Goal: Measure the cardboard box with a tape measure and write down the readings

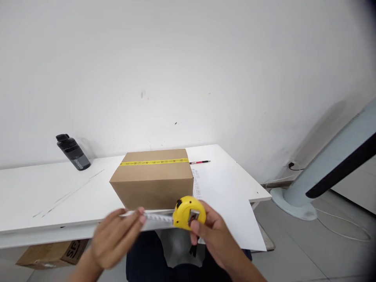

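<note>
My right hand [216,235] grips a yellow tape measure [188,212] in front of the table's near edge. A short length of its blade [158,217] runs left to my left hand [117,237], whose fingertips pinch the blade's end. Just behind the hands stands a closed brown cardboard box [154,180] with a strip of yellow tape [154,161] across its top.
The white table [44,196] stands against a white wall. A black bottle [73,152] is at the back left, a red pen [199,162] lies behind the box, a large white sheet [232,211] hangs over the near right edge. Another cardboard box [53,252] sits underneath; a fan base [293,199] stands right.
</note>
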`<action>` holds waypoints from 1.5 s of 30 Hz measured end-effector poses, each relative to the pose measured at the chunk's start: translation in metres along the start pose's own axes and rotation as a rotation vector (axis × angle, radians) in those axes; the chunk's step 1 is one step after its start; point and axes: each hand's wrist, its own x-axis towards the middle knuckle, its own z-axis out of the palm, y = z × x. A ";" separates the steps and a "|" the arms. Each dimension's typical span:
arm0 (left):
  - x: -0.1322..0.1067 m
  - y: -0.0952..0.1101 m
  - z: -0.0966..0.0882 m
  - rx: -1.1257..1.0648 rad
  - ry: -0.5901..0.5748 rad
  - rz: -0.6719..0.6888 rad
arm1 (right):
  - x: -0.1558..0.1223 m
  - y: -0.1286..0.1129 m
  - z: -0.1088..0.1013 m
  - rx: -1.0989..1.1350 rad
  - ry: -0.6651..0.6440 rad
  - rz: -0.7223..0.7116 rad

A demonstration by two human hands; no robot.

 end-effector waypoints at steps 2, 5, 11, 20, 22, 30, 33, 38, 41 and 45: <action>-0.005 -0.036 -0.010 0.122 0.020 -0.053 | 0.010 -0.019 -0.012 -0.004 0.075 -0.135; -0.011 -0.088 -0.017 0.270 -0.019 -0.157 | 0.035 -0.047 -0.034 0.016 0.201 -0.374; -0.021 -0.133 -0.014 0.241 -0.210 -0.143 | 0.075 -0.064 -0.065 -0.003 0.251 -0.500; -0.029 -0.118 -0.007 0.355 -0.213 -0.033 | 0.082 -0.049 -0.062 -0.100 0.115 -0.432; -0.028 -0.111 -0.007 0.315 -0.224 -0.085 | 0.086 -0.050 -0.060 -0.137 0.077 -0.403; -0.018 -0.083 -0.010 0.355 -0.247 -0.211 | 0.098 -0.050 -0.072 -0.161 0.024 -0.376; -0.017 -0.079 -0.008 0.416 -0.248 -0.216 | 0.098 -0.052 -0.074 -0.198 0.011 -0.375; -0.017 -0.080 -0.008 0.409 -0.259 -0.250 | 0.098 -0.056 -0.073 -0.234 0.006 -0.373; -0.017 -0.080 -0.010 0.413 -0.285 -0.247 | 0.098 -0.056 -0.074 -0.240 0.004 -0.372; -0.017 -0.080 -0.011 0.424 -0.310 -0.225 | 0.098 -0.053 -0.075 -0.231 0.003 -0.380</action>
